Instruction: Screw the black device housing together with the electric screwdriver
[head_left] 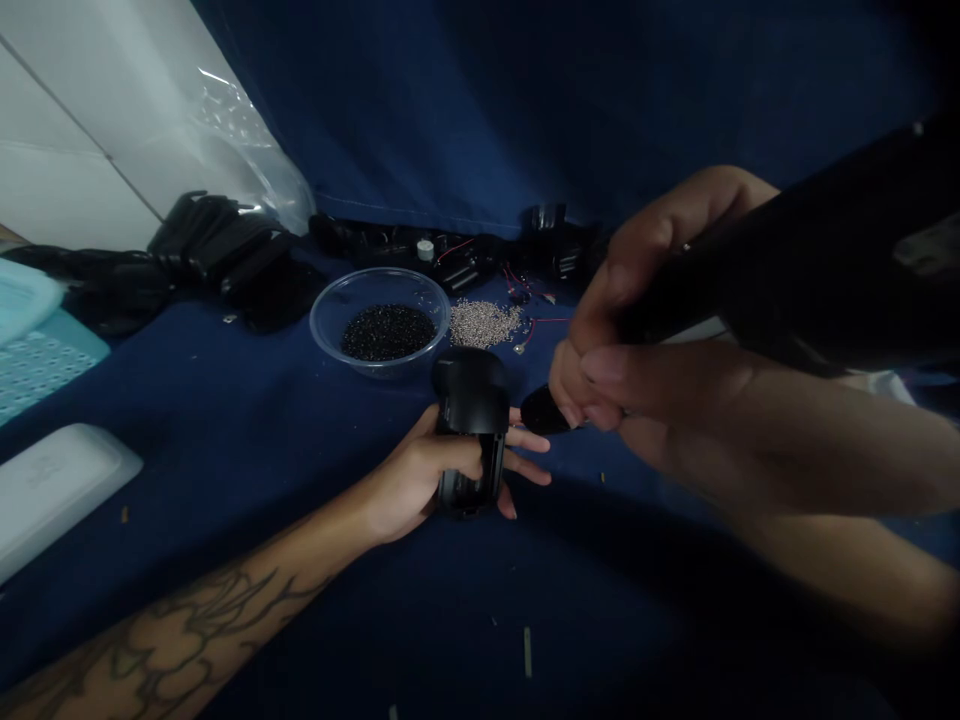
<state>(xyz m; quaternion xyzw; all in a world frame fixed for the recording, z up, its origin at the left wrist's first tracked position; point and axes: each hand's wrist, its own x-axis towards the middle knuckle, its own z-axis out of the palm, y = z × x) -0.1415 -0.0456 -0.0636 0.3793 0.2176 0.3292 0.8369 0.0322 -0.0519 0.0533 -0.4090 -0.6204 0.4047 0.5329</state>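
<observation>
**R forearm (825,470) & blurred dark tool (787,270) nearest lens; L hand (427,480) w/ black housing (469,400)**

Fig. Head-cam view, looking fwd & down. R forearm enters from lower R, out of focus. R hand (645,370) curled around dark tool, which is too blurred to identify; fingers closed & pressed together at its lower end. Small black oval piece (544,410) lies between the hands, touching R fingertips, L fingertips just beside it. Cannot tell if R hand pinches it. L forearm (172,630), tattooed, enters from lower L. L hand palm-down-ish, fingers spread, black housing gripped among them, centre of work area, over blue cloth table cover (225,470).

Behind hands: clear bowl (379,285) holding black granules (386,333); silver beads (484,323) heaped just beside it, on cloth. Beyond: red-wired parts (457,262) & white cylinder (425,250) in a row of dark components. Far L: pile of black plastic parts (225,260), near clear plastic sheet (247,150) & white tiles (60,120). L edge: teal perforated tray (45,375) & white plastic lid (60,495). Hanging blue cloth (487,100) fills upper centre. Small pale scraps dot table cover, lower centre.
</observation>
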